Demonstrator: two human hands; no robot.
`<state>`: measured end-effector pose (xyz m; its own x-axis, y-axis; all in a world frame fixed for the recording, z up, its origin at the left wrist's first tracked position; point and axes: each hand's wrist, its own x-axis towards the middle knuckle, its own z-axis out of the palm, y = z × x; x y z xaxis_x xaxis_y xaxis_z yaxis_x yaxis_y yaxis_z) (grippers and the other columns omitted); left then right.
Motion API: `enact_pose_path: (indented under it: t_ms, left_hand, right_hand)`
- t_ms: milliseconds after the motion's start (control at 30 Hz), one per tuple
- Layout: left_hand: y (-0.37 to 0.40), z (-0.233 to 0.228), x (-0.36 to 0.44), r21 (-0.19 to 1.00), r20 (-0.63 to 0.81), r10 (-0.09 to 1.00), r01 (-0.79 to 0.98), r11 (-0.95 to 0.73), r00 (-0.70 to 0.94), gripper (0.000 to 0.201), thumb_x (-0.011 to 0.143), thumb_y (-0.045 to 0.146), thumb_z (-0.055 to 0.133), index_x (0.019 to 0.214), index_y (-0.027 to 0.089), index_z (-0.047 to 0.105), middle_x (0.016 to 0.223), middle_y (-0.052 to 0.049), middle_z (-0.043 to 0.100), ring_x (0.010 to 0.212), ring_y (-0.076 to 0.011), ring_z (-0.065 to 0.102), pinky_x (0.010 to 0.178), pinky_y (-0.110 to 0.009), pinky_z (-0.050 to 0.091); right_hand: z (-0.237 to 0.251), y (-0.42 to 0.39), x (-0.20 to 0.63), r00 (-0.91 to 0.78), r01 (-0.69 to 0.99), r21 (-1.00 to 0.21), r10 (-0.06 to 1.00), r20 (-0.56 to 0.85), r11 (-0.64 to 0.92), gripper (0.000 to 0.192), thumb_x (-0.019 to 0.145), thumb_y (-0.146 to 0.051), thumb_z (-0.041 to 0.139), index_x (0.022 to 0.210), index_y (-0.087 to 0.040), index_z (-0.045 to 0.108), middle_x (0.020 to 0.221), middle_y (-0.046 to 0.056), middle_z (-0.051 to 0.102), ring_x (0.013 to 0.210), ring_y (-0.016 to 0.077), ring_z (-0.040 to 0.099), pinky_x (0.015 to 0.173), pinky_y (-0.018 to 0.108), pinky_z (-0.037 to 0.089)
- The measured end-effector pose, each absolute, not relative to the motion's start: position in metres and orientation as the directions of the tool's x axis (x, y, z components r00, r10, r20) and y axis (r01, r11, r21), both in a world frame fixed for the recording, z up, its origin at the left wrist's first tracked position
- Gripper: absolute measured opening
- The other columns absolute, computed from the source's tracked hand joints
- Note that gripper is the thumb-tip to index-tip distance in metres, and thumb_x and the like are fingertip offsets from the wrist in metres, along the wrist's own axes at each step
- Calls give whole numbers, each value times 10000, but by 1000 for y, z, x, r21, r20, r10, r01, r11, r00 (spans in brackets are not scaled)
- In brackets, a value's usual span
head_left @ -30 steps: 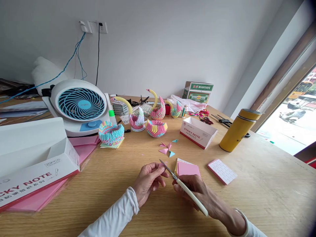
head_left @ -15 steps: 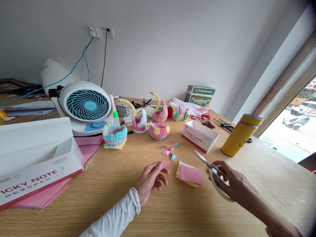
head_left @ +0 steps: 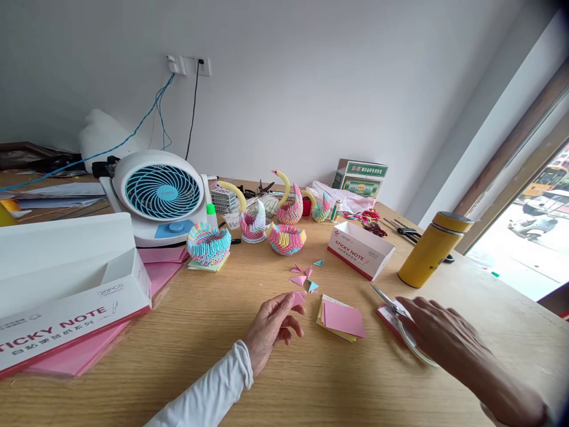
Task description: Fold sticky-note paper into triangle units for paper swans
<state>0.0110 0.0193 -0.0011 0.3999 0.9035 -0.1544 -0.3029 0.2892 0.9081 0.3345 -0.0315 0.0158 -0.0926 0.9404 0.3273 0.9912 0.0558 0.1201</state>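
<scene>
My left hand pinches a small folded piece of pink paper between thumb and forefinger, with the other fingers curled loosely. At the right, my right hand is palm down with its fingers stretched over the handles of the scissors. The scissors' blades point away to the left, and the hand hides part of the handles. Beneath them lies a red and white box piece. Between my hands is a stack of pink and yellow paper slips. Several folded pink and blue paper triangles are scattered beyond my left hand.
Paper-folded swans and bowls stand farther back. An open sticky note box and a yellow bottle are at the right. A fan and a larger sticky note box occupy the left.
My right hand has lowered the scissors and shifted slightly right, its fingers going from gripping the handles to lying stretched over them. The left hand keeps its pink paper nearly still.
</scene>
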Motion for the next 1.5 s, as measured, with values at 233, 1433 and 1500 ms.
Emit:
enact_pose_path:
  t_ms: [233, 1433, 1500]
  left_hand:
    - [15, 4, 12, 938, -97, 899, -262, 226, 428, 409, 775, 523, 652, 991, 177, 682, 869, -22, 615, 522, -69, 588, 382, -154, 320]
    - [12, 9, 10, 638, -275, 703, -423, 644, 656, 314, 607, 261, 873, 792, 100, 676, 659, 17, 586, 480, -23, 513, 353, -91, 408]
    - [11, 8, 13, 685, -284, 691, -364, 631, 665, 315, 631, 318, 852, 784, 125, 656, 633, 24, 581, 433, -25, 485, 340, -106, 409]
  right_hand:
    - [47, -20, 202, -209, 765, -548, 936, 284, 337, 229, 920, -381, 497, 912, -199, 636, 712, 24, 684, 630, 174, 630, 580, 262, 460]
    - [16, -15, 169, -173, -47, -926, 910, 376, 374, 251, 845, -410, 646, 803, -168, 590, 837, 39, 579, 630, 117, 563, 471, 202, 385]
    - [16, -15, 168, -140, -13, -934, 924, 356, 357, 289, 843, -433, 642, 757, -161, 594, 742, 27, 575, 602, 115, 533, 453, 198, 371]
